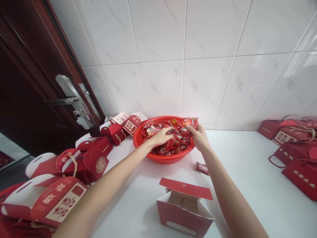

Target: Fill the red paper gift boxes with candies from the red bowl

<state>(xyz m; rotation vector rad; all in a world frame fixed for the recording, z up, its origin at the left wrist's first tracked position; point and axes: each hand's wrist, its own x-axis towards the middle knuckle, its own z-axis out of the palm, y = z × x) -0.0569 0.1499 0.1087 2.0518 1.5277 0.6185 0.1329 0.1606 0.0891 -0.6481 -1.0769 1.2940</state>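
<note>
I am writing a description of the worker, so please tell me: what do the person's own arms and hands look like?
Both the left hand and right hand are ungloved, with slender forearms. No sleeve, watch, bracelet or marking shows. Some fingers are partly hidden, so rings cannot be ruled out.

- Bare along left forearm, from lower edge of the view up to the wrist.
- Bare likewise along right forearm, over the whole visible length.
- Slim in both forearms, smooth in outline, gradually narrower toward the wrists.
- Uncovered at left hand and at right hand, with slender fingers.
- Partly hidden at the fingers, and too small there to tell the nails.
</note>
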